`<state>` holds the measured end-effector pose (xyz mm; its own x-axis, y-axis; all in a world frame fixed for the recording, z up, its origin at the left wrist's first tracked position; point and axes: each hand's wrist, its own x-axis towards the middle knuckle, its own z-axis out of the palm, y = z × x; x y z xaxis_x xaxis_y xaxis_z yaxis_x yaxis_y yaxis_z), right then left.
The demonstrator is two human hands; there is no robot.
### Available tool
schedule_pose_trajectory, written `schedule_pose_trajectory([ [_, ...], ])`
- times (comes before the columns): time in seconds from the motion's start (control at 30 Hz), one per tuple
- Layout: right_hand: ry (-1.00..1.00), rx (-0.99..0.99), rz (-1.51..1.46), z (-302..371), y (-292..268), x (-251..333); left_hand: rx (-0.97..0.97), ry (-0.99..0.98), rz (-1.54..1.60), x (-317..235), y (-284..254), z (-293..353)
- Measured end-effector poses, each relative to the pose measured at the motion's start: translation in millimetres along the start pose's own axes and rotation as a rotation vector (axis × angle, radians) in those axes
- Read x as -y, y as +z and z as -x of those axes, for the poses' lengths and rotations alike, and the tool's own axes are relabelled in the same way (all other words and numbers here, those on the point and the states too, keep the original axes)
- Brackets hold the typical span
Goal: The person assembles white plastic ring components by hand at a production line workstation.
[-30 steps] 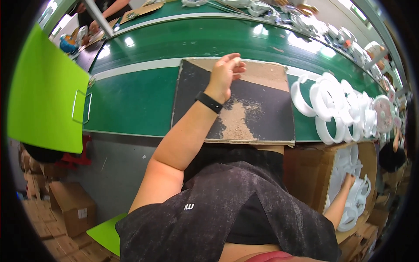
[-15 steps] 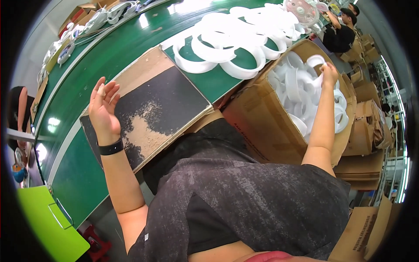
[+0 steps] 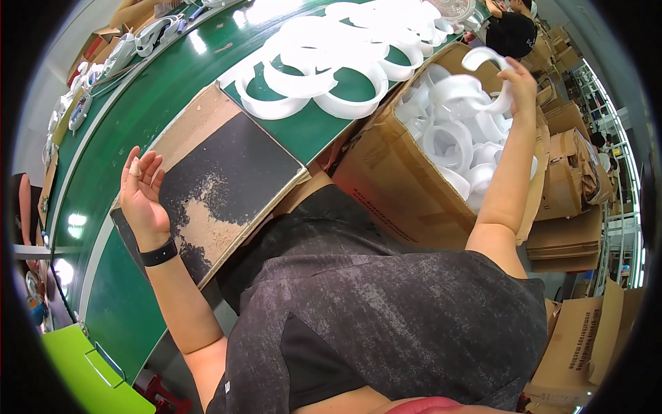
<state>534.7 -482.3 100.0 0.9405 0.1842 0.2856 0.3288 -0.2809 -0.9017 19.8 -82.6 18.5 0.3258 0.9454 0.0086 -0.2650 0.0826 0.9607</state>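
My right hand [image 3: 520,86], raised above the far right side of an open cardboard box [image 3: 386,183], is closed on one end of a curved white plastic band [image 3: 486,58]. The band is bent into an open hook shape and its far end curls to the left. Many more white curved bands [image 3: 448,143] lie jumbled in the box below. My left hand [image 3: 145,196] is lifted over the left edge of a worn black board [image 3: 241,162], fingers spread and palm up, with nothing in it. A pale wrap covers one of its fingertips.
White rings [image 3: 352,90] cover the green table [image 3: 317,134] beyond the board. A lime-green panel [image 3: 89,372] stands at the lower left. Cardboard boxes [image 3: 562,165] stand to the right of the open box. A person in black [image 3: 512,33] is at the far right.
My right hand has lifted the white band higher out of the box, so more of its curve shows. The view has shifted a little; my left hand stays open by the board.
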Motion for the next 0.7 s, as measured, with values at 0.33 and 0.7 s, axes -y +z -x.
schedule_pose_trajectory([
  [0.33,0.027,0.067,0.422,0.7,7.2,14.9,0.014,0.013,-0.01,-3.6,6.3,2.7],
  [0.7,0.286,0.555,1.289,-4.2,-6.6,-41.7,0.041,0.014,-0.027,-4.1,5.2,2.9],
])
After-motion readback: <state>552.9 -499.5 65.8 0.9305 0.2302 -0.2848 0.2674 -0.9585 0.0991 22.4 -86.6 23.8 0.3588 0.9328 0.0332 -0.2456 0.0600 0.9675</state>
